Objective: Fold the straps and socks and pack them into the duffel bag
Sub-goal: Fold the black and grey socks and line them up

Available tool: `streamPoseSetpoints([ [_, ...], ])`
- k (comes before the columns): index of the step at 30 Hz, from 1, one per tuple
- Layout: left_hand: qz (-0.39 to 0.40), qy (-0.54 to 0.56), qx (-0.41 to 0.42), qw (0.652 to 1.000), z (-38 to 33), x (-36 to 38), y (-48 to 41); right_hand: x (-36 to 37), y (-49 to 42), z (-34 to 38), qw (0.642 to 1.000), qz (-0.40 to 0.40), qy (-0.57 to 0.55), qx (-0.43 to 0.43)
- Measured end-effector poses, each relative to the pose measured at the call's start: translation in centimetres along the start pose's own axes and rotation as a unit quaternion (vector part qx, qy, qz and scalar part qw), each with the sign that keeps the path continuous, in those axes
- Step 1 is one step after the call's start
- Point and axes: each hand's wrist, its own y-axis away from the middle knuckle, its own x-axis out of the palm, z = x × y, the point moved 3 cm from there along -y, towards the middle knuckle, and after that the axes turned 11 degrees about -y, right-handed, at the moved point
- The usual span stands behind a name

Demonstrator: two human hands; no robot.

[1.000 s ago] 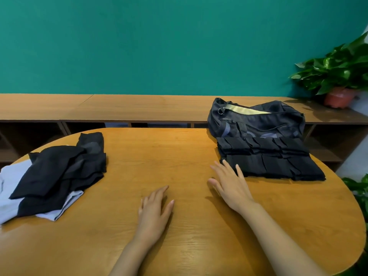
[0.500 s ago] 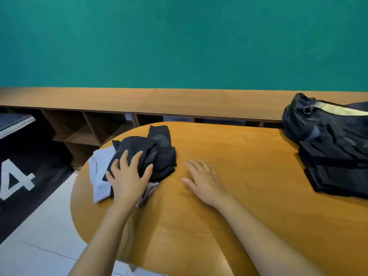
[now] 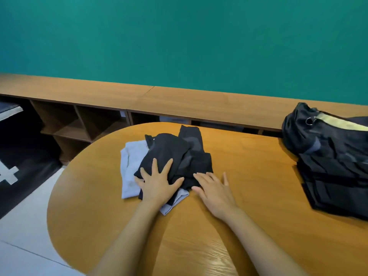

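Your fingers (image 3: 154, 166) lie straight and spread, gripping nothing: left hand (image 3: 159, 184) presses the unfolded socks (image 3: 169, 154) near the table's (image 3: 249, 166) far left edge, right hand (image 3: 214, 189) touches them. Straps (image 3: 334, 186) sit against the duffel bag (image 3: 322, 144), right edge; nothing looks packed.

wall: plain teal wall (image 3: 179, 36), pretty evenly lit | furniture: long low wooden shelf unit (image 3: 179, 102) with open cubbies, rounded wooden table (image 3: 258, 186) in front | floor: pale tiles (image 3: 22, 236), black mat (image 3: 25, 156) with white markings on the left
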Motion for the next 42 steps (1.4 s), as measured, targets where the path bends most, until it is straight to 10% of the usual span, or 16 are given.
streamPoseSetpoints([
  [6,0.002,-0.011,0.09,0.996,-7.4,1.4,3.3,-5.4,4.2,-7.2,0.972,-0.215,-0.061,0.078],
  [12,-0.014,-0.022,0.098,0.995,-7.4,1.9,5.3,-6.9,3.1,-9.9,0.974,-0.079,-0.038,0.208],
  [22,-0.031,-0.016,0.049,0.998,-4.7,1.3,3.3,-10.4,7.5,-9.5,0.931,-0.265,-0.135,0.211],
  [27,-0.006,-0.015,0.03,0.999,-5.1,0.5,2.8,-7.9,11.3,-11.1,0.95,-0.121,-0.071,0.278],
  [34,-0.141,-0.032,0.14,0.98,-8.6,-0.7,4.1,-7.8,8.2,-8.2,0.969,-0.181,-0.109,0.127],
  [42,-0.179,0.023,0.224,0.958,-10.6,-0.8,4.5,-6.1,1.5,-4.9,0.991,-0.074,-0.032,0.103],
])
